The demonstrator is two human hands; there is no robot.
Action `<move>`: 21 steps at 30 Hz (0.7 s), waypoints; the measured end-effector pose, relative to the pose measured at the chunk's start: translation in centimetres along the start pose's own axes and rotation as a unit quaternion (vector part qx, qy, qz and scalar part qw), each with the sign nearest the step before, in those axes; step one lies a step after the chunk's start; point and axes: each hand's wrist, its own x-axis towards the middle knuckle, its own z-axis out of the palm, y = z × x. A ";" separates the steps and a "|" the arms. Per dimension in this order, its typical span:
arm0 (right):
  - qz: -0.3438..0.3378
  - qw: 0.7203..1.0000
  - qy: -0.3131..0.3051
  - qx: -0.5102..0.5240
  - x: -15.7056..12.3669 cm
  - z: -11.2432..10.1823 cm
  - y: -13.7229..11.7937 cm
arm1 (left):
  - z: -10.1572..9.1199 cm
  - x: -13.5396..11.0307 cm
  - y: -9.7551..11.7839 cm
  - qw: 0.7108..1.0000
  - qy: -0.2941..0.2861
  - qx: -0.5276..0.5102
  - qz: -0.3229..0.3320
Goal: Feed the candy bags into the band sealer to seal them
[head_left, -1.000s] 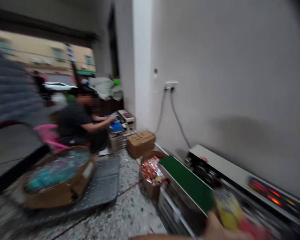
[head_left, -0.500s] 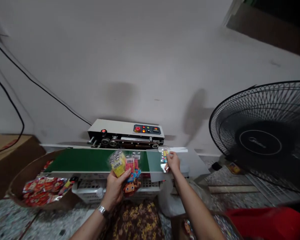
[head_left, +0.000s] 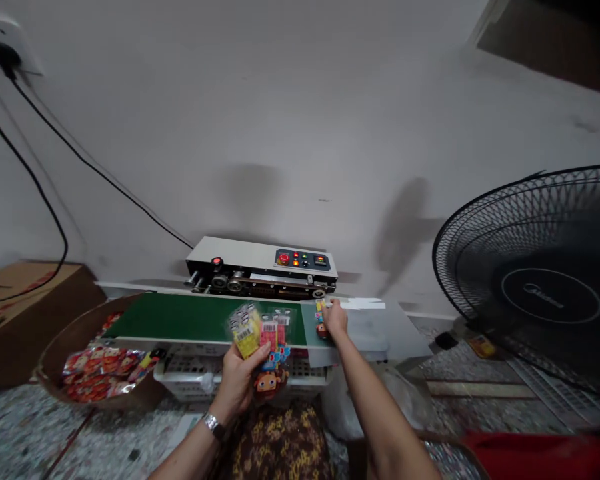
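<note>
My left hand is closed round a fan of several clear packets with yellow and pink barcoded labels and cartoon figures. It holds them in front of the green conveyor belt. Farther right, my right hand has its fingers on one small packet with a yellow top and a cartoon face, over a translucent sheet at the belt's right end. Behind the belt stands a band sealing machine with lit buttons; the packet is just below its right end.
A round carton of red cartoon packets stands at the left, beside a cardboard box. White plastic baskets sit under the belt. A large black fan fills the right side. A power cable runs down the wall.
My right hand has moved slightly left with its packet, towards the sealing machine's right end. My left hand keeps its packets in front of the belt. The view has shifted a little left.
</note>
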 end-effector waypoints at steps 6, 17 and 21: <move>-0.177 0.945 -0.060 0.268 -6.3 -1.9 -2.2 | 0.3 0.2 -0.2 1.000 -0.011 -0.020 0.018; -0.137 0.915 0.048 0.376 -7.5 -2.6 -0.1 | 0.5 0.2 -1.0 1.000 0.013 -0.005 0.021; -0.040 0.990 0.080 0.111 -1.7 -3.0 3.8 | -0.5 0.3 -0.9 1.000 0.020 0.004 0.016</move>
